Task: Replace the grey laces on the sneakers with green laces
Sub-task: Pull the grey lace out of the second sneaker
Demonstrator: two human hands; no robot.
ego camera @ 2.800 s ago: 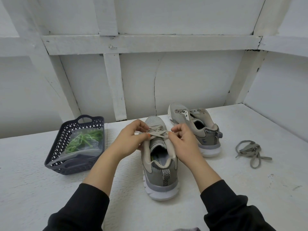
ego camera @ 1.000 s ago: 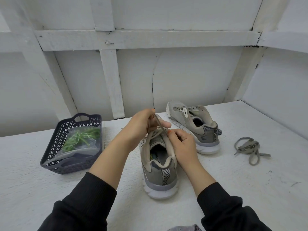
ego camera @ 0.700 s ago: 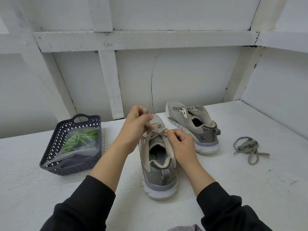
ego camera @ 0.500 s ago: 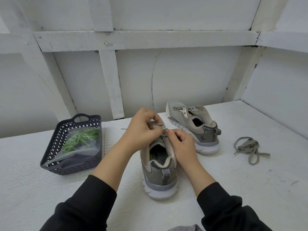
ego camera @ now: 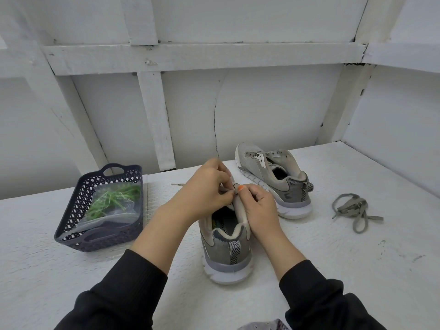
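While one basket [ego camera: 78, 210] far left of the grips holds one bag [ego camera: 129, 206] of green laces [ego camera: 107, 202], the left grip [ego camera: 207, 189] pinches the grey lace [ego camera: 178, 185] with curled fingers. Touching it, the right grip [ego camera: 259, 208] clasps the near sneaker [ego camera: 226, 256] at its upper, insole print unreadable. Farther right are a second sneaker [ego camera: 273, 177] and one loose lace [ego camera: 352, 208] on the tabletop [ego camera: 333, 270].

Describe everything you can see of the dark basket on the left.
The basket is dark blue-grey plastic, rectangular, with lattice-pierced walls and a cut-out handle at each short end. It sits upright on the white table, left of the near sneaker and apart from it. Inside lies a clear plastic bag holding green laces. Nothing else touches it.
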